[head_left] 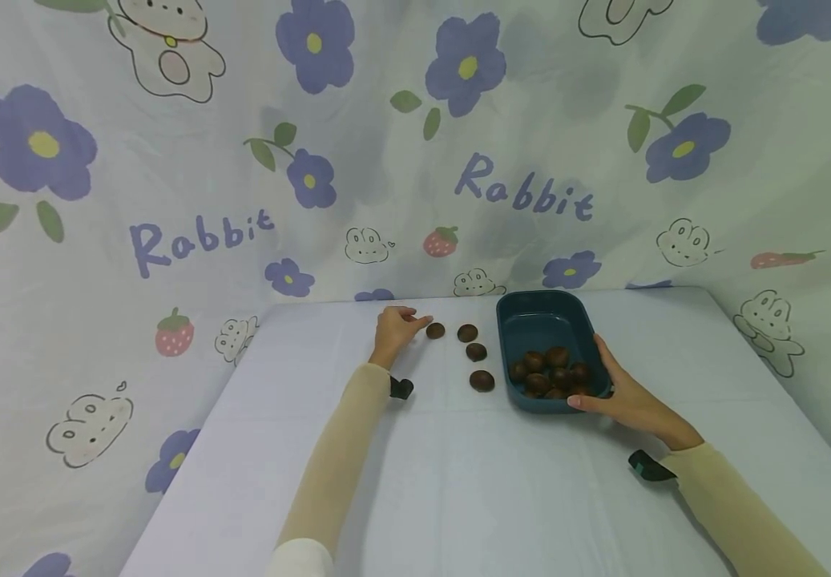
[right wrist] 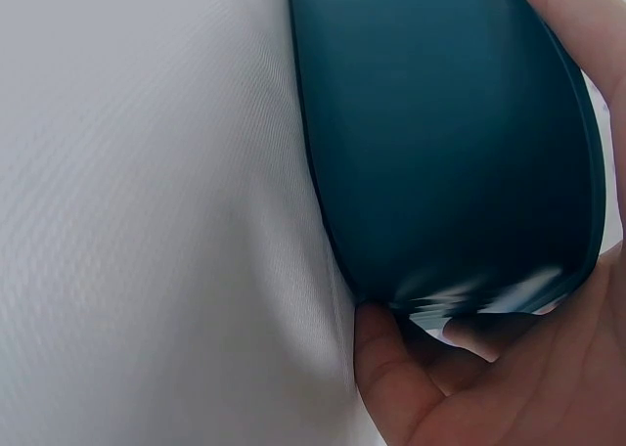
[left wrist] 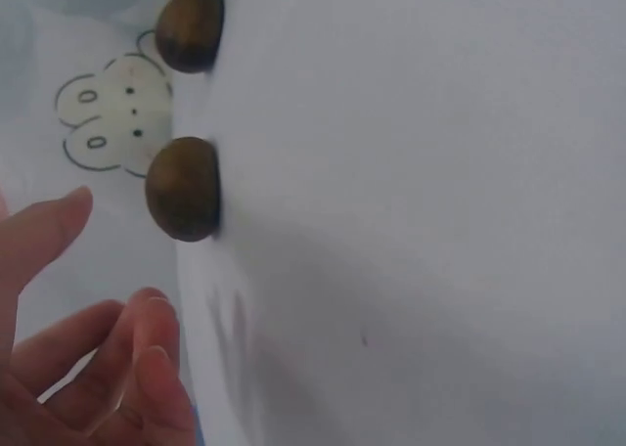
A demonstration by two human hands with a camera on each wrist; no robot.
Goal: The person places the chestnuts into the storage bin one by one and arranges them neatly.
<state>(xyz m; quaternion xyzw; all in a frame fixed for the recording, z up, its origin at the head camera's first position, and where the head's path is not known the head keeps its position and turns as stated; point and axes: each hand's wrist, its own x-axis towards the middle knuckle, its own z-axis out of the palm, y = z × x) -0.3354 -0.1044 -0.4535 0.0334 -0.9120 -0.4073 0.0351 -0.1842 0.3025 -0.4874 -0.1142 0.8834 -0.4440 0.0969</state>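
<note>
My left hand (head_left: 415,322) reaches across the white table, its fingers loose and holding nothing. The fingertips (left wrist: 147,319) stop just short of a brown chestnut (head_left: 435,330) (left wrist: 184,189). Three more chestnuts (head_left: 476,352) lie in a loose line to its right, between that hand and a dark blue tray (head_left: 546,320) (right wrist: 450,143). Several chestnuts (head_left: 552,370) are heaped in the tray's near end. My right hand (head_left: 611,390) grips the tray's near right corner, the thumb (right wrist: 386,368) against the near wall and the fingers along the right side.
A white cloth (head_left: 458,481) covers the table. A flower and rabbit print curtain (head_left: 170,200) hangs behind it and at both sides. The table's back edge runs just past the tray and the chestnuts.
</note>
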